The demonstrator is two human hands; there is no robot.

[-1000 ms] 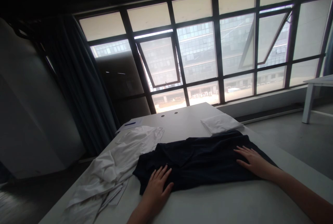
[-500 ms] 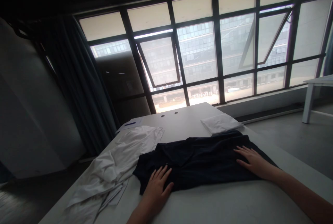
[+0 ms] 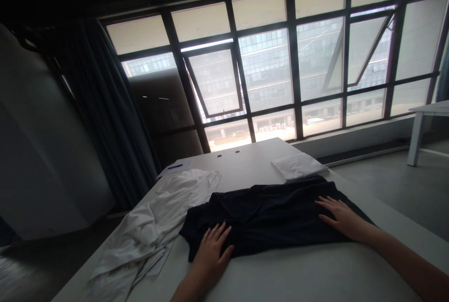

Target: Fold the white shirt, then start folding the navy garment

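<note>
A dark navy garment (image 3: 259, 218) lies spread and wrinkled on the white table (image 3: 298, 276). My left hand (image 3: 213, 256) rests flat on its near edge, fingers apart and not gripping. My right hand (image 3: 338, 215) lies flat on the garment's right side, also with spread fingers. To the left, touching the dark cloth, is a crumpled white garment (image 3: 150, 227) that hangs over the table's left edge. A folded white cloth (image 3: 298, 166) sits just beyond the dark garment, nearer my right hand.
A sheet of paper with a blue pen (image 3: 175, 166) lies at the table's far left corner. The far tabletop has two small round holes. Beyond it are a large window and dark curtain; a small white table (image 3: 419, 126) stands on the right.
</note>
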